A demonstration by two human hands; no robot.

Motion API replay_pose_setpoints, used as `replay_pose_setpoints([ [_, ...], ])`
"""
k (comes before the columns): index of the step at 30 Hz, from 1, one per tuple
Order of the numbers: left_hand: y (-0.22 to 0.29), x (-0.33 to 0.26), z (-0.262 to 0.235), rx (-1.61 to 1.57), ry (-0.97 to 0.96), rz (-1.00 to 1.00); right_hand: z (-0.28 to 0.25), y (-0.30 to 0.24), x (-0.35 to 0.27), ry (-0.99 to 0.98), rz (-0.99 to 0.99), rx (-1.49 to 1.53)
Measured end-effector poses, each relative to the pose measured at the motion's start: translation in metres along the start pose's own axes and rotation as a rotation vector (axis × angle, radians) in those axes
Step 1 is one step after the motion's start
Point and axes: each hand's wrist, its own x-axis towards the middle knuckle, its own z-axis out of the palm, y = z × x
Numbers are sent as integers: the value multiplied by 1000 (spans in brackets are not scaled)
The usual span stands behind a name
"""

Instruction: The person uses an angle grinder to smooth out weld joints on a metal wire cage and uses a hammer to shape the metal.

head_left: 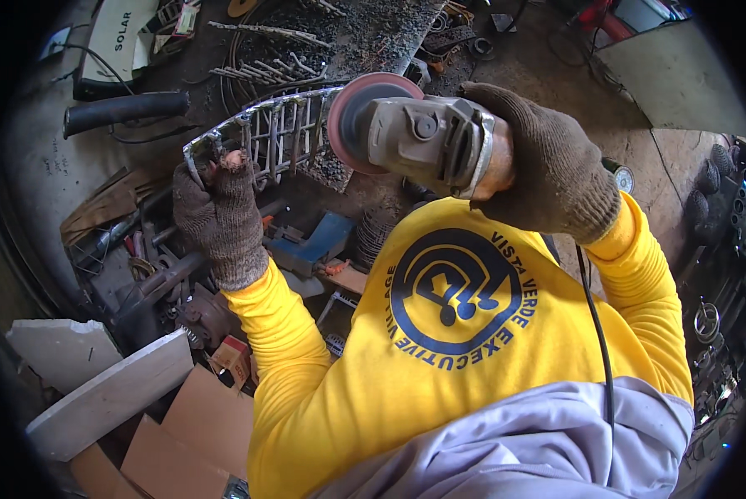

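My right hand (pixel 552 162), in a brown knit glove, is wrapped round the body of an angle grinder (pixel 427 133). A reddish disc (pixel 336 116) sits at the grinder's head, right at the end of a small welded metal grate (pixel 286 133); whether the two touch I cannot tell. My left hand (pixel 219 212), in a matching glove with a bare fingertip showing through, grips the grate at its left end. The grate has a curved outer bar with crossing rods. From the grinder side a black cord (pixel 596 349) hangs over my yellow sleeve and lap.
Behind the grate, a worktop (pixel 340 50) carries dark grit and bent metal rods (pixel 265 71). A black-gripped handle (pixel 128 112) lies to the left. Below are a blue metal piece (pixel 315 241), a cardboard box (pixel 198 432) and pale slabs (pixel 111 395). Metal parts crowd the right edge.
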Motion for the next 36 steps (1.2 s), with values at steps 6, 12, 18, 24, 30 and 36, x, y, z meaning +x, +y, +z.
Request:
replay_pose_setpoints([
  [6,-13,4,-1,33,91,12,8,10,12,-12,-44,60],
  [12,-12,19,-8,-76,160,-93,22,28,8,-61,-11,255],
  [18,-15,27,-21,60,114,-149,23,36,8,20,28,436],
  [24,-20,26,-18,52,134,-88,25,37,23,66,-78,407],
  [30,-24,24,-20,84,75,-134,23,34,37,86,-115,381],
  [36,-23,29,-22,105,55,-144,18,35,38,38,-75,371],
])
